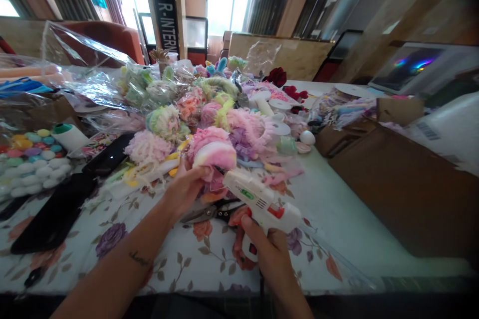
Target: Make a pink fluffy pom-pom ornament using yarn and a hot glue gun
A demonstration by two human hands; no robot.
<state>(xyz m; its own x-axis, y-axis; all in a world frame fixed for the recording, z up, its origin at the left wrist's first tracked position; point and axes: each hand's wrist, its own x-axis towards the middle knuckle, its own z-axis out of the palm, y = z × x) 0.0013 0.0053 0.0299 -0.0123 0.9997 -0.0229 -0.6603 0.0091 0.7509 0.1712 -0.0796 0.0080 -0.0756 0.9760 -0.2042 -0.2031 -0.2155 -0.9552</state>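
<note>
My right hand grips a white hot glue gun by its handle, with a clear glue stick trailing from its back end. The gun's nozzle points up and left at a fluffy pink and white craft piece. That piece is in my left hand, its fingers closed round the lower left side. Whether the nozzle touches it I cannot tell. Below the craft piece lie scissors or pliers with dark blades, partly covered by the gun and my right hand.
Balls of pastel yarn and spools heap up behind my hands. On the left lie a black phone, a second dark device and several coloured pompoms. A cardboard box stands at the right on the flowered tablecloth.
</note>
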